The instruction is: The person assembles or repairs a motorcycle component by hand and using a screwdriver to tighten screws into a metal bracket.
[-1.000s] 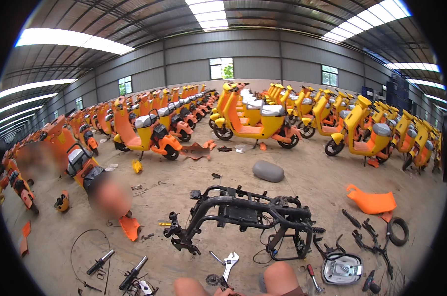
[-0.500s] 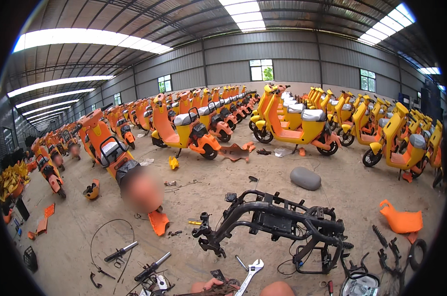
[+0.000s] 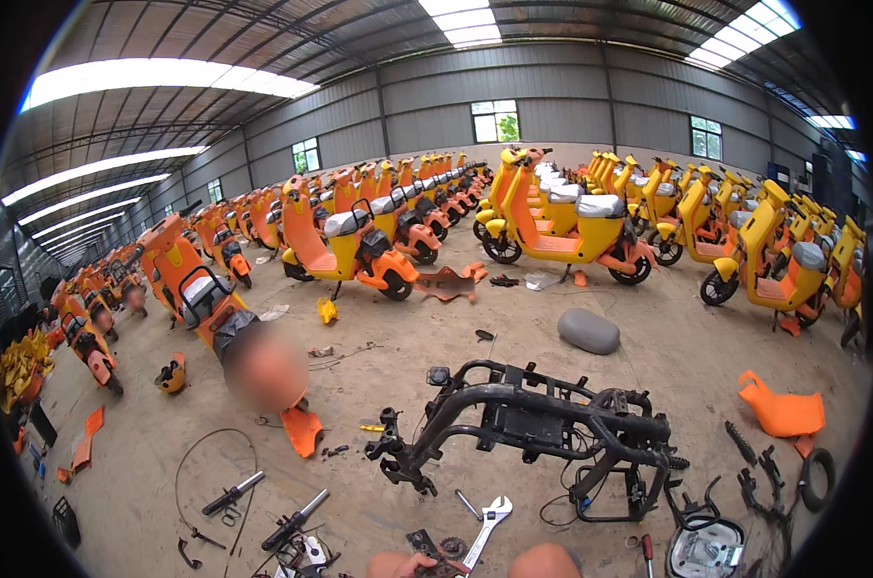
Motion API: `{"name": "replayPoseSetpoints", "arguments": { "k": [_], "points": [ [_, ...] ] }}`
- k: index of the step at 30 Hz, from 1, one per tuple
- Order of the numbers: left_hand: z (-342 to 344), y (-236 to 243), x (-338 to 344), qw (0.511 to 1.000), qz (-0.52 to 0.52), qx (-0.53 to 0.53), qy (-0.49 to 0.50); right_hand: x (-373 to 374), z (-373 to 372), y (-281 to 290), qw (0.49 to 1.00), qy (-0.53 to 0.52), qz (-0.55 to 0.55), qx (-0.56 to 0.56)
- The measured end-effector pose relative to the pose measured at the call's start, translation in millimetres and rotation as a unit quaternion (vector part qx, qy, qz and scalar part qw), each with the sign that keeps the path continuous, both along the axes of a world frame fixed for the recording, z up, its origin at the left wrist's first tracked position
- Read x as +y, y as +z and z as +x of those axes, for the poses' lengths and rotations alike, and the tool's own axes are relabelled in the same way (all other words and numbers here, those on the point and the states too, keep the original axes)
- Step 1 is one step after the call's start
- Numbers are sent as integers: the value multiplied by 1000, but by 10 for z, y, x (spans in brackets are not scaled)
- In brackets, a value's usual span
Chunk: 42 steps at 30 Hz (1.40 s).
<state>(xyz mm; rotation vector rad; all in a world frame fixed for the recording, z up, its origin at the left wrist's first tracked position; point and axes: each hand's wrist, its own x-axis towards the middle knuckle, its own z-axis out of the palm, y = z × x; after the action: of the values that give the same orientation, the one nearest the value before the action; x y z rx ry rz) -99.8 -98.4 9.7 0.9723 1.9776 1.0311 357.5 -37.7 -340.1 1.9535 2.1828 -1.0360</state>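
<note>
At the lower edge, my left hand (image 3: 415, 563) shows only in part. Its thumb and fingers are closed on a dark, greasy flat metal part (image 3: 421, 542). Just right of it is a small round toothed-looking dark piece (image 3: 453, 547); whether it is attached cannot be told. A silver adjustable wrench (image 3: 486, 530) points up and to the right beside it, its handle end running out of the picture. Above the wrench head lies a short metal rod (image 3: 468, 504). I cannot make out my right hand. My bent knee (image 3: 545, 562) rises at the lower edge.
A bare black scooter frame (image 3: 533, 424) lies ahead. Fork tubes (image 3: 297, 520) and a cable (image 3: 181, 472) are at left; a screwdriver (image 3: 647, 551), a tyre (image 3: 817, 479) and an orange panel (image 3: 781, 405) at right. Beyond are a grey seat (image 3: 588, 330) and rows of orange-yellow scooters (image 3: 561, 231).
The whole view has shifted slightly, so floor things sit a little higher. The dark part in my left hand has turned, and the round piece beside it shows more clearly.
</note>
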Motion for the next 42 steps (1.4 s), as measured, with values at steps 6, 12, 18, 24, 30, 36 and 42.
{"name": "replayPoseSetpoints", "arguments": {
  "k": [6,12,18,24,30,36,42],
  "points": [
    [209,206,2,975,95,-198,31,-18,-36,-295,999,-4,-46,-19],
    [98,-122,-108,962,242,33,-125,83,-39,-376,999,-12,-50,-3],
    [82,-32,-99,974,180,63,-118,22,7,-79,1000,-5,-7,12],
    [42,-82,-9,960,170,146,-165,-219,455,-52,1000,17,-2,-1],
    [-137,-580,167,756,-25,-619,-210,-434,567,454,997,-12,69,-10],
    [108,-197,186,817,-50,-558,-139,-499,401,2042,968,-205,122,74],
    [208,-137,280,749,-9,-634,-193,-501,470,3438,806,-349,223,424]
  ]
}}
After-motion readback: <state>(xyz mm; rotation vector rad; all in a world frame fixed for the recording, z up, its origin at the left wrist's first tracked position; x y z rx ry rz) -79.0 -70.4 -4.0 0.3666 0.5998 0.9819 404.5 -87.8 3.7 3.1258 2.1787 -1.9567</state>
